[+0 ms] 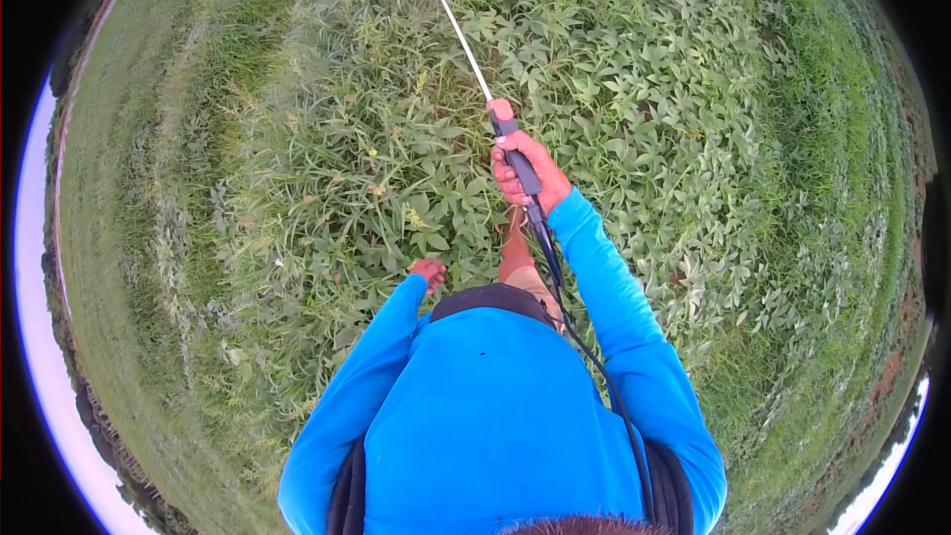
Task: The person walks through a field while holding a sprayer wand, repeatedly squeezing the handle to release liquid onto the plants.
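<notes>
My right hand (pixel 527 168) is wrapped round the dark handle of a spray wand (pixel 459 35), with the thumb lying along its top. The wand's pale metal tube points forward and slightly left, its tip near the top edge of the view among the plants. From the handle's lower end a black hose (pixel 594 362) runs back along my right side. My left hand (pixel 429 273) hangs low by my left hip, above the leaves, with its fingers curled; whether anything is inside them is hidden.
Leafy green plants (pixel 644 99) grow densely ahead and to the right. Taller grass and weeds (pixel 297 159) mix in on the left. Dark straps (pixel 666 481) pass under my arms. My bare leg (pixel 515 246) stands among the plants.
</notes>
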Available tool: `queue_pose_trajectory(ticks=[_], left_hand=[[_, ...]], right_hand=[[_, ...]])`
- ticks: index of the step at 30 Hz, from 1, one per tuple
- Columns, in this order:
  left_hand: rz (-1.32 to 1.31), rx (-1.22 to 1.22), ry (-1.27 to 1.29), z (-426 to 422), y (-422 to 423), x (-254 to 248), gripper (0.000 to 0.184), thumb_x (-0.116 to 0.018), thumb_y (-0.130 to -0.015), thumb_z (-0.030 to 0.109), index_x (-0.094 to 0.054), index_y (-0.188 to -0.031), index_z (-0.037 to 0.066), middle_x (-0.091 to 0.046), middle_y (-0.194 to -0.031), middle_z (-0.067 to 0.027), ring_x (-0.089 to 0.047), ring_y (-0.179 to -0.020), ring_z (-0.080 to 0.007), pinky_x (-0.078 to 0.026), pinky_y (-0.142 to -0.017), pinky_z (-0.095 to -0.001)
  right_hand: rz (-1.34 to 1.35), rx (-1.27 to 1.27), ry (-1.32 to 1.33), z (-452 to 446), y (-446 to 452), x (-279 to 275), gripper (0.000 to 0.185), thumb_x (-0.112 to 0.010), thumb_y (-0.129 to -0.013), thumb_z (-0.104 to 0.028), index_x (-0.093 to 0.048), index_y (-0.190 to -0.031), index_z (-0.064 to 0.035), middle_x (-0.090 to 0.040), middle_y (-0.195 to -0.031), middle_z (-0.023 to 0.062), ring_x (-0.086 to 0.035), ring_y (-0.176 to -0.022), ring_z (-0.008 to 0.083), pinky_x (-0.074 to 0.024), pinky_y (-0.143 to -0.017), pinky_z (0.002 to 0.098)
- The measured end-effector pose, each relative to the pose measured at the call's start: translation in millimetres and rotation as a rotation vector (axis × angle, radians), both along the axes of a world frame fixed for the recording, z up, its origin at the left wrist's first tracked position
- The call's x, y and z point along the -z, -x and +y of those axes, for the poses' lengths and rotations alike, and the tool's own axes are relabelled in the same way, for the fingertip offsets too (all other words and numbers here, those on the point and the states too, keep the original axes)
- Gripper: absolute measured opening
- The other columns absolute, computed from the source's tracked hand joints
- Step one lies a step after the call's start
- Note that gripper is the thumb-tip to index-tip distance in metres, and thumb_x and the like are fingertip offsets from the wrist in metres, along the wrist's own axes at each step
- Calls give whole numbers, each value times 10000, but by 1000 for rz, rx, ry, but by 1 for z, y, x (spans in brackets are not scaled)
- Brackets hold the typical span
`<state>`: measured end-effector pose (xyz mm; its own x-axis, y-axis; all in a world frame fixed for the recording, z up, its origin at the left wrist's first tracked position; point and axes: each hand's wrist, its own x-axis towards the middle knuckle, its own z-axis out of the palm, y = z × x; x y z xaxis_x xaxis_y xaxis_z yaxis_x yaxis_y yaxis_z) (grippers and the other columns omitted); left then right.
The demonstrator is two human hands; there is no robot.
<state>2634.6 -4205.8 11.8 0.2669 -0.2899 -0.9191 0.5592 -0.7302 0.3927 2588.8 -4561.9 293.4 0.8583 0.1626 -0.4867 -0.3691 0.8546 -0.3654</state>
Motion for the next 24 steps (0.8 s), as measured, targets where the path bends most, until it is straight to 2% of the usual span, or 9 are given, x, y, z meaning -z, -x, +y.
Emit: queue_pose_trajectory(ticks=[5, 8, 11, 14, 17, 19, 22, 24], left_hand=[[57, 11, -32, -10, 12, 3, 229, -515, -868, 306, -559, -938, 93, -561, -674, -43, -488, -480, -144, -377, -410, -294], [93, -3, 42, -24, 12, 15, 219, -512, -867, 292, -550, -942, 89, -560, -677, -47, -484, -484, -146, -373, -409, -304], [141, 25, 64, -56, 2, 25, 260, -515, -893, 329, -569, -966, 85, -567, -706, -49, -478, -504, -135, -377, -433, -282], [95, 54, 38, -87, -8, 41, 222, -484, -888, 298, -548, -949, 95, -528, -675, -41, -457, -473, -138, -340, -392, -292], [89, 91, -27, -128, -26, 33, 217, -482, -889, 297, -551, -948, 100, -537, -704, -39, -450, -471, -134, -340, -391, -293], [103, 104, 1, -149, -39, 22, 225, -492, -886, 309, -557, -950, 103, -545, -730, -32, -463, -499, -126, -361, -408, -290], [10, 185, 26, -180, -57, 6, 268, -472, -908, 340, -589, -959, 104, -577, -757, -18, -488, -567, -112, -426, -515, -268], [4, 178, 36, -195, -67, -1, 277, -468, -915, 348, -589, -961, 103, -576, -763, -17, -485, -568, -110, -426, -514, -269]], right_hand=[[146, 113, 8, -1, 74, -1, 258, -563, -849, -352, -447, -787, -130, -397, -573, -35, -352, -398, 63, -302, -318, 212], [237, 183, -30, 0, 114, -10, 265, -577, -848, -352, -432, -783, -140, -397, -573, -33, -358, -408, 59, -299, -325, 208], [327, 276, -59, -1, 152, -23, 252, -575, -850, -339, -436, -787, -139, -398, -573, -34, -351, -406, 57, -296, -324, 207], [430, 356, -13, -7, 182, -28, 242, -574, -852, -328, -436, -790, -139, -398, -572, -34, -341, -398, 55, -290, -321, 207], [498, 430, 50, -18, 185, -24, 234, -581, -850, -311, -434, -819, -131, -414, -571, -19, -352, -384, 62, -294, -315, 213], [599, 503, 251, -25, 172, -23, 234, -586, -848, -301, -436, -841, -122, -433, -573, -3, -382, -385, 76, -308, -311, 222], [539, 555, 288, -47, 154, -2, 235, -589, -848, -298, -440, -849, -117, -445, -573, 4, -399, -384, 86, -321, -307, 231], [504, 538, 274, -65, 134, 10, 236, -590, -849, -301, -441, -846, -118, -444, -572, 1, -394, -383, 83, -319, -306, 233]])
